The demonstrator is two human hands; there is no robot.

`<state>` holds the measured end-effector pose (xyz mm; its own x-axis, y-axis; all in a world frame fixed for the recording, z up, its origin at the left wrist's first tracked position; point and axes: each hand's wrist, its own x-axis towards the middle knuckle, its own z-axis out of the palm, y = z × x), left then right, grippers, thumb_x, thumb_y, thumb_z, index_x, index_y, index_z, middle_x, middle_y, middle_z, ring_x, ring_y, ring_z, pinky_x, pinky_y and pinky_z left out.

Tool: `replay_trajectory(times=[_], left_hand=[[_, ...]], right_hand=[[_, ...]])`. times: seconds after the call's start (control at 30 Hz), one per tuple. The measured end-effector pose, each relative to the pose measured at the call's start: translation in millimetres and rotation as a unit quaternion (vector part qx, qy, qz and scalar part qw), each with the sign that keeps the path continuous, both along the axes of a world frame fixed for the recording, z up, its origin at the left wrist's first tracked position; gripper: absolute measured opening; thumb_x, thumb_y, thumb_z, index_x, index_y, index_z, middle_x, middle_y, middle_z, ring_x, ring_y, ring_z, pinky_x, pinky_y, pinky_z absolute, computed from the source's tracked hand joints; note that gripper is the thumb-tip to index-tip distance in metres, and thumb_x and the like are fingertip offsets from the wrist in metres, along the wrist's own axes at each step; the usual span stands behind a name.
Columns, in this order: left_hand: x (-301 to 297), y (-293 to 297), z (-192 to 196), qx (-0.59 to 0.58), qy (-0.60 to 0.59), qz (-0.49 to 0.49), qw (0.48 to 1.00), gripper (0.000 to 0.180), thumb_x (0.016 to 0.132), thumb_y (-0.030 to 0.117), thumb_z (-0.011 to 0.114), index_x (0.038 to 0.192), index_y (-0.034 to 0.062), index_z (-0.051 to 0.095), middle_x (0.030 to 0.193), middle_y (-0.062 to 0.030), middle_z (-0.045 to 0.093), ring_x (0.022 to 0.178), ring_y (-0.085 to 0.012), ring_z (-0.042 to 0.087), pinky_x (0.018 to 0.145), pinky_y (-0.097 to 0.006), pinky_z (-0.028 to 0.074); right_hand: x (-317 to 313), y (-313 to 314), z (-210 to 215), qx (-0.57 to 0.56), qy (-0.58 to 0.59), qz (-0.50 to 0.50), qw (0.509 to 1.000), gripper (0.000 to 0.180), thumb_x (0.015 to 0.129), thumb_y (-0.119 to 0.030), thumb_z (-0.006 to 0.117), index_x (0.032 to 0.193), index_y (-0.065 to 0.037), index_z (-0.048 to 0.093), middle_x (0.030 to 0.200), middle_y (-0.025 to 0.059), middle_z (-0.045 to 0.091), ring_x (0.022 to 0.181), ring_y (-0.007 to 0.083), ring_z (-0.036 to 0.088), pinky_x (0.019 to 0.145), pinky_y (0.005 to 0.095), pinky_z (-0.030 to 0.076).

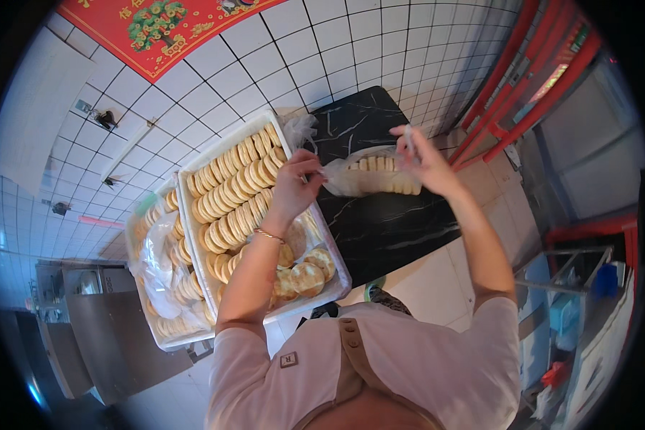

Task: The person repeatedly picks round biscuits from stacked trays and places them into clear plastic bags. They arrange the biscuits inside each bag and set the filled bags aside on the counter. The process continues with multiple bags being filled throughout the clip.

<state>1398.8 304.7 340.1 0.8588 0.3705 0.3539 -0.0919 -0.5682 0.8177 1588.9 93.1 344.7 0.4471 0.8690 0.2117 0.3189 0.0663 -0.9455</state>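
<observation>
Both hands are holding a thin clear bag [369, 175] of round cakes above the black counter [380, 229]: left hand [294, 188] pinching one end closed, right hand [426, 161] gripping the other. The film is looking limp and slippery and the cakes crumbly, so supporting it from underneath seems wisest.

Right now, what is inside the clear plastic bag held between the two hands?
The clear plastic bag holds a row of round flat pastries standing on edge. The film hides their count and whatever lies beneath them.
</observation>
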Motion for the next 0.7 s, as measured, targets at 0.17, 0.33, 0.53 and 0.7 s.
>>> replay_trajectory(times=[0.17,0.33,0.53,0.7], left_hand=[[63,-47,-3,0.293,-0.017,-0.082,0.952,0.015,0.064,0.003,0.067,0.075,0.0068,0.058,0.088,-0.0065,0.056,0.080,-0.0273,0.058,0.065,-0.033,0.050],[86,-48,-24,0.190,-0.049,-0.026,0.980,0.026,0.067,0.004,0.071,0.092,0.0073,0.064,0.095,-0.0080,0.056,0.095,-0.0242,0.058,0.070,-0.032,0.050],[81,-15,-57,-0.254,0.066,-0.091,0.961,0.021,0.075,-0.007,0.064,0.094,0.0013,0.063,0.094,-0.0124,0.061,0.076,-0.0230,0.063,0.068,-0.028,0.050],[71,-43,-75,0.227,-0.082,-0.015,0.970,0.025,0.068,-0.006,0.063,0.091,0.0045,0.063,0.086,-0.0098,0.061,0.078,-0.0274,0.061,0.070,-0.034,0.052]], right_hand=[[2,42,-45,-0.042,-0.027,0.096,0.994,0.073,0.070,-0.009,0.075,0.134,-0.010,0.038,0.080,0.0018,0.049,0.069,0.0099,0.047,0.064,0.0253,0.043],[7,54,-77,-0.012,0.011,0.082,0.996,0.018,0.083,-0.014,0.061,0.097,-0.003,0.060,0.084,0.0049,0.062,0.081,0.0146,0.057,0.073,0.0292,0.045],[38,50,-92,-0.143,0.202,0.238,0.939,0.045,0.095,-0.046,0.040,0.105,-0.006,0.057,0.085,0.0044,0.060,0.079,0.0102,0.051,0.070,0.0227,0.042],[54,59,-82,-0.103,0.420,0.090,0.897,0.052,0.094,-0.051,0.037,0.107,-0.004,0.056,0.081,0.0070,0.060,0.066,0.0082,0.050,0.061,0.0209,0.042]])
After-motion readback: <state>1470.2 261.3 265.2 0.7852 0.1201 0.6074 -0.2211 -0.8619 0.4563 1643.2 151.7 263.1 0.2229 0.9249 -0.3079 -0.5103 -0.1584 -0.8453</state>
